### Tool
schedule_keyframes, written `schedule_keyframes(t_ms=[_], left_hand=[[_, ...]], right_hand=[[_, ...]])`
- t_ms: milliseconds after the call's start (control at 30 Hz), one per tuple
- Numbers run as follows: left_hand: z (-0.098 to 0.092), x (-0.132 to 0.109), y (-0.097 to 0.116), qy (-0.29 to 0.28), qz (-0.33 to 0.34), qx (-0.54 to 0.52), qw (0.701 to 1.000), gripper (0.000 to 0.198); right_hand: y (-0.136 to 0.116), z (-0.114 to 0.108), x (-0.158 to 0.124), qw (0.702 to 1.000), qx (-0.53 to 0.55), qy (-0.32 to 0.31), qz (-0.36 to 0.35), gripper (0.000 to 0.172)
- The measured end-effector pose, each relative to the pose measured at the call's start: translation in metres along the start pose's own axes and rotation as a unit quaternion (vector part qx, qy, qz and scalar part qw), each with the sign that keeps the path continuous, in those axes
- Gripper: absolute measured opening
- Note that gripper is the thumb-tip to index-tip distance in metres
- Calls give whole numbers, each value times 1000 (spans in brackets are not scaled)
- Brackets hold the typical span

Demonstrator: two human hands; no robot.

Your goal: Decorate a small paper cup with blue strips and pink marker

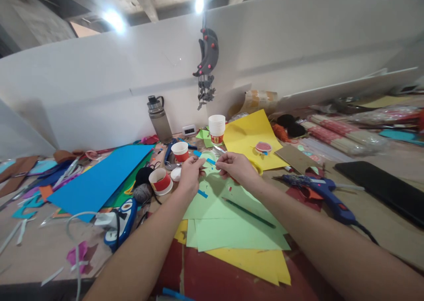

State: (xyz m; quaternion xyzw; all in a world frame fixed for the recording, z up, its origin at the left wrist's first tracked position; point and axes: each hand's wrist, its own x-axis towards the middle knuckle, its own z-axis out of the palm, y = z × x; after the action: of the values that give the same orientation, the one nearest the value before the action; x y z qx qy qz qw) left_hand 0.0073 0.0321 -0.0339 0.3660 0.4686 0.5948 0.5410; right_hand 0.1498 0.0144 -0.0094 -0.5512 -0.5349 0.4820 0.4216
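Note:
My left hand [190,172] pinches a small piece of light green paper [207,163] with a blue strip on it, held above the table. My right hand [236,167] is closed round yellow-handled scissors [256,166], whose blades [218,149] point up and left beside the green piece. Both hands hover over a stack of light green sheets [228,217] that lies on yellow sheets [261,263]. A dark green pencil [248,212] rests on the green sheets. Small blue scraps [202,193] lie under my left hand.
Paper cups [161,181] [180,151] and a cup stack [216,129] stand behind my hands. A blue sheet [99,179] lies left, a yellow sheet [251,137] behind, a blue glue gun [326,193] right. A tape dispenser [121,221], water bottle [159,118] and black tablet [384,188] also sit here.

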Motion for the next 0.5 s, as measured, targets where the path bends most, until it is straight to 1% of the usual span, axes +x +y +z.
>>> schedule_keyframes(t_ms=[500], left_hand=[[1,-3,1,-5,1,-4,1000,30]], right_hand=[[-1,1,0,1000,-15,3,10,7]])
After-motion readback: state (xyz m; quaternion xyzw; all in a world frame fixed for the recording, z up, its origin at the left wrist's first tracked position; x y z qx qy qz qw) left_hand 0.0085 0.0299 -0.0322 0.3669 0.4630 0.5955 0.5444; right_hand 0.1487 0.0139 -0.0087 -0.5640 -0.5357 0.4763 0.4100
